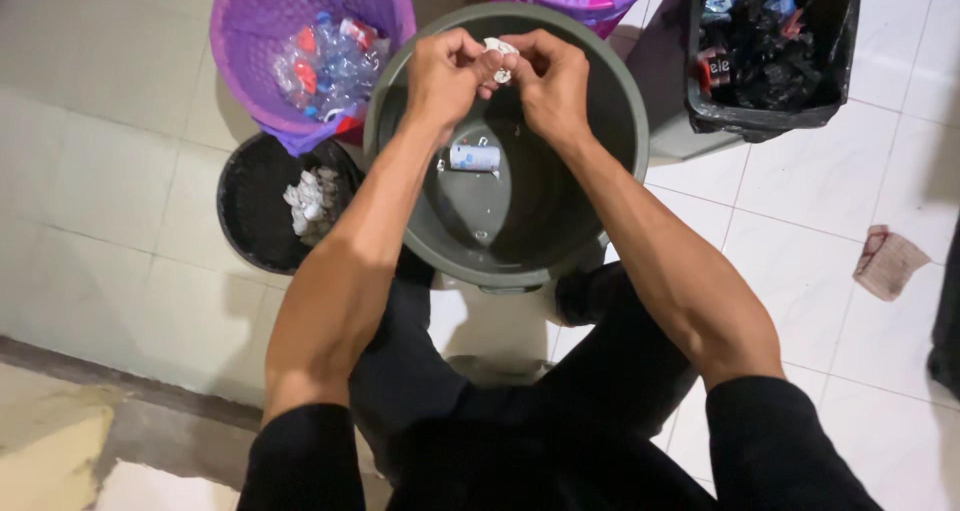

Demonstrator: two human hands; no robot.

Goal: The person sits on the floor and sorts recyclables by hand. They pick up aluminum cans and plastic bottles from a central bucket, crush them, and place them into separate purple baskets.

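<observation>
White scrap (499,55) between both hands (500,76)

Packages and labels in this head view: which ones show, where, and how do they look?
Can: lying on the grey bucket floor, white and blue.
Bottles: in the purple basket, clear, red and blue labels.
Wrappers: in the black bin, dark.
Paper packet: on the right tiles, flat, tan.

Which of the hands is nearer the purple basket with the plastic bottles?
Left. The left hand is just right of the purple basket's rim; the right hand is farther right, over the grey bucket.
</observation>
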